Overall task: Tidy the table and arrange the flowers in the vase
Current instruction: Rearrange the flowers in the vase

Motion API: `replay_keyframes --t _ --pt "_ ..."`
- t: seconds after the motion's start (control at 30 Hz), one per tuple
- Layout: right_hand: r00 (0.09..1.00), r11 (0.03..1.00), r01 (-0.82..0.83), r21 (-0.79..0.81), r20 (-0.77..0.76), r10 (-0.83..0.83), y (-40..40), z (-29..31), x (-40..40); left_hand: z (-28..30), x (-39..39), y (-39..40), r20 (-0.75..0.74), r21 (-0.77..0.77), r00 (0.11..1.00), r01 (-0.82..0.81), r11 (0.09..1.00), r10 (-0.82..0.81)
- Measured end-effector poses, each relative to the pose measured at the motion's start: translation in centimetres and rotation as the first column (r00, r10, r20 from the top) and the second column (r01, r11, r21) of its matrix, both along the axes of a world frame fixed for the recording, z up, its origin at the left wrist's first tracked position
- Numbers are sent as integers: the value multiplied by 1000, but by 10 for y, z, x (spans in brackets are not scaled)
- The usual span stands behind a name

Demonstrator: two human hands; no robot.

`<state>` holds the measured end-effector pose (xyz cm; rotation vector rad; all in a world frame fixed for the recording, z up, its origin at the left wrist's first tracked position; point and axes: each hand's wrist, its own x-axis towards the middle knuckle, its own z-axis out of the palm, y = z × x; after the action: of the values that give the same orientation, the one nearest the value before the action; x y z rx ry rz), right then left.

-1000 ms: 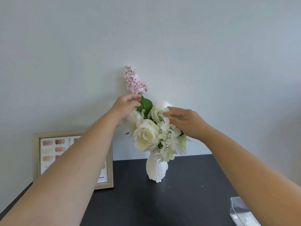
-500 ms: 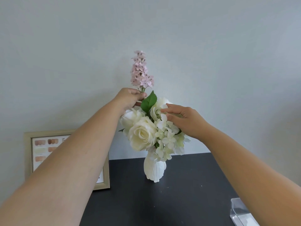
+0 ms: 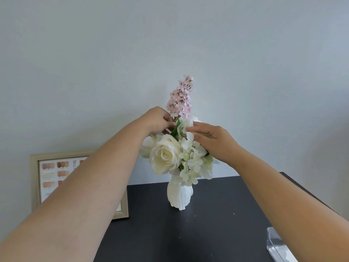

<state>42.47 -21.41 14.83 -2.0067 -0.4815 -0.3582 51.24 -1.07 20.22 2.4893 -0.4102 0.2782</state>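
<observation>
The left forearm (image 3: 90,186) covers the right half of the picture frame (image 3: 35,178), its lettering unreadable. A clear container (image 3: 277,246) is cut by the bottom edge. Blooms hide the vase (image 3: 179,195) mouth and stems.

Matt ribbed white vase (image 3: 179,197), matt dark table (image 3: 217,214), clear glossy plastic box (image 3: 277,246)

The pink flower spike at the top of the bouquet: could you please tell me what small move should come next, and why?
Probably ease the pink flower spike straight down: the left hand pinches its stem base above the white roses, while the right hand steadies the blooms over the white ribbed vase.
</observation>
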Motion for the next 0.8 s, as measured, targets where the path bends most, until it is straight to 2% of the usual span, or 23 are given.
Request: replay_keyframes --t 0.1,0.27,0.4,0.47,0.63,0.67,0.73,0.8 --pt "1000 1000 -4 0 -13 4 -1 2 -2 5 -2 2 -26 52 1000 -11 999 12" --pt "999 1000 -9 -1 -35 9 -3 2 -3 0 -5 10 -12 3 999 -52 999 52" --pt "999 1000 -6 -2 -48 5 -3 3 -4 9 -17 10 -13 155 996 -87 984 91" --pt "998 1000 -7 8 -58 7 -4 4 -5 17 -26 15 -61 178 993 -88 980 100" --pt "998 1000 -11 28 -67 13 -8 3 -6 5 -72 63 -343 -12 929 -149 989 135" --pt "998 1000 -13 26 -64 15 -8 2 -6 -6 -80 72 -410 -58 906 -139 989 103" --pt "998 1000 -19 23 -60 20 -8 3 -6 -27 -92 83 -500 -248 865 -96 964 -42" --pt "998 1000 -20 22 -55 21 -6 3 -5 -42 -93 84 -452 -444 876 -53 894 -172"
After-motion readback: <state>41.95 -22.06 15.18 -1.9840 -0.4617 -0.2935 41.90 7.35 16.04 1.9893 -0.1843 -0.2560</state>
